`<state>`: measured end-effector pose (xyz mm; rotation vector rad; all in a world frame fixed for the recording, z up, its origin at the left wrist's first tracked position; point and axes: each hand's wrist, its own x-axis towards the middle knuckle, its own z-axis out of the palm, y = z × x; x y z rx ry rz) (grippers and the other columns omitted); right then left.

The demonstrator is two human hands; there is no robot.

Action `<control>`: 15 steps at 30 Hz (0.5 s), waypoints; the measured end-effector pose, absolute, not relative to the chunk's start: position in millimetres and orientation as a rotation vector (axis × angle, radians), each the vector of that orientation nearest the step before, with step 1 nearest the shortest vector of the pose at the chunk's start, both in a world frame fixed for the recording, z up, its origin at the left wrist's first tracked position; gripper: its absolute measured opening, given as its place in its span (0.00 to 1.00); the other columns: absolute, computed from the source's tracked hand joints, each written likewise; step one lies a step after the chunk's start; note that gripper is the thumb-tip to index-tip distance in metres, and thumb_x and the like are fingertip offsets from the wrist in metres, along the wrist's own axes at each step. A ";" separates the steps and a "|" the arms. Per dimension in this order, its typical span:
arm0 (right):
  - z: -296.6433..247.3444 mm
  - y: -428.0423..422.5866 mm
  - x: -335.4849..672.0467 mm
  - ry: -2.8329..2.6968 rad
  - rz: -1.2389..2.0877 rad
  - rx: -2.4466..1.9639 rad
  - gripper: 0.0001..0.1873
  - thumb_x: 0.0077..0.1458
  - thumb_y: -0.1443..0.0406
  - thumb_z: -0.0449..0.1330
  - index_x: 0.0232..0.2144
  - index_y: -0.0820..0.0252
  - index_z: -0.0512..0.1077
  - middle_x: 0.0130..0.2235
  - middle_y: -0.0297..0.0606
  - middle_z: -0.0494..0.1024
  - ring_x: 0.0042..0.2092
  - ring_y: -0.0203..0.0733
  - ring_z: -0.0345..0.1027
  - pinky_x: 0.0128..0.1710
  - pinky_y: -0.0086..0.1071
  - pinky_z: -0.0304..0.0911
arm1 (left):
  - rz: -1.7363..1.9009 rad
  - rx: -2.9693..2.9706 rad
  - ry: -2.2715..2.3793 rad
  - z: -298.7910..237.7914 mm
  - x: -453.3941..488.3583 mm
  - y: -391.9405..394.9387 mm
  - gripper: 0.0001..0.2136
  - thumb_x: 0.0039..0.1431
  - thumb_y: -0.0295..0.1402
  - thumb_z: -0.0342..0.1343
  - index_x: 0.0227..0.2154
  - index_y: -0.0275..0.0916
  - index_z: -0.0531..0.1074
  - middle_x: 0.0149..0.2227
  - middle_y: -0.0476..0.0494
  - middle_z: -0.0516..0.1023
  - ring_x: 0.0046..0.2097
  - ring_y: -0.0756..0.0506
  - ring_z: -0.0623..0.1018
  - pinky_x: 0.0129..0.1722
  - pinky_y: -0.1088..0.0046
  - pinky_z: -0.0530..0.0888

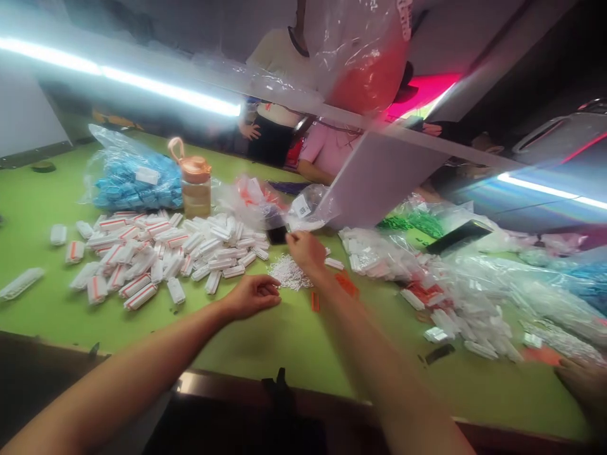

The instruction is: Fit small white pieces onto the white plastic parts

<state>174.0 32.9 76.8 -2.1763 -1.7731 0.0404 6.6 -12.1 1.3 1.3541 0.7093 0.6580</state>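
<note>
My left hand (252, 296) rests low over the green table, its fingers curled in and pressed together; whatever they hold, if anything, is hidden. It is beside a heap of tiny white pieces (290, 275). Past that heap reaches my right hand (307, 251), fingers bent together near a dark object (277, 236) and a clear plastic bag (303, 208). What sits between those fingertips cannot be made out. An orange strip (315, 301) lies below my right wrist, with more orange pieces (348, 284) beside the forearm. Many small white packs (142, 256), some striped orange, are piled to the left.
A peach-lidded bottle (196, 193) stands behind the packs, beside a bag of blue pieces (137, 180). Bagged white packs (379, 256), green pieces (412, 221) and a dark phone-like slab (459, 237) lie right. Another person's hand (581, 373) is at the right edge; people stand opposite.
</note>
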 end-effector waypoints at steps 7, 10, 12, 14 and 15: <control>49.8 8.3 237.3 -1.690 0.232 -2.300 0.18 0.56 0.56 0.56 0.43 0.58 0.77 0.42 0.46 0.80 0.41 0.48 0.72 0.39 0.35 0.61 | 0.638 1.398 0.735 6.8 7.0 -12.2 0.19 0.44 0.34 0.66 0.39 0.31 0.73 0.32 0.45 0.78 0.31 0.53 0.74 0.36 0.75 0.72; 52.3 4.9 235.6 -1.704 0.334 -2.189 0.20 0.60 0.55 0.51 0.42 0.61 0.77 0.40 0.45 0.80 0.40 0.47 0.72 0.39 0.34 0.61 | 0.675 1.378 0.733 6.0 5.7 -11.6 0.20 0.45 0.36 0.66 0.40 0.32 0.73 0.34 0.43 0.78 0.32 0.53 0.74 0.36 0.74 0.73; 57.8 -3.6 231.6 -1.741 0.422 -2.079 0.25 0.63 0.53 0.46 0.42 0.62 0.77 0.37 0.43 0.80 0.39 0.45 0.72 0.38 0.33 0.63 | 0.759 1.339 0.735 6.1 5.3 -11.6 0.22 0.45 0.36 0.66 0.43 0.32 0.72 0.38 0.41 0.77 0.32 0.53 0.74 0.35 0.74 0.73; 61.1 -17.0 224.0 -1.757 0.560 -1.938 0.29 0.63 0.49 0.43 0.40 0.62 0.77 0.34 0.41 0.80 0.35 0.43 0.71 0.35 0.32 0.64 | 0.875 1.301 0.714 7.4 5.1 -12.0 0.25 0.45 0.36 0.66 0.48 0.34 0.70 0.44 0.39 0.75 0.33 0.53 0.74 0.35 0.75 0.73; 61.0 -24.6 218.7 -1.718 0.681 -1.806 0.29 0.61 0.47 0.45 0.41 0.61 0.77 0.33 0.41 0.80 0.34 0.42 0.71 0.34 0.32 0.65 | 0.928 1.288 0.694 8.5 5.0 -12.3 0.28 0.45 0.35 0.67 0.50 0.36 0.68 0.47 0.38 0.73 0.34 0.53 0.75 0.35 0.74 0.73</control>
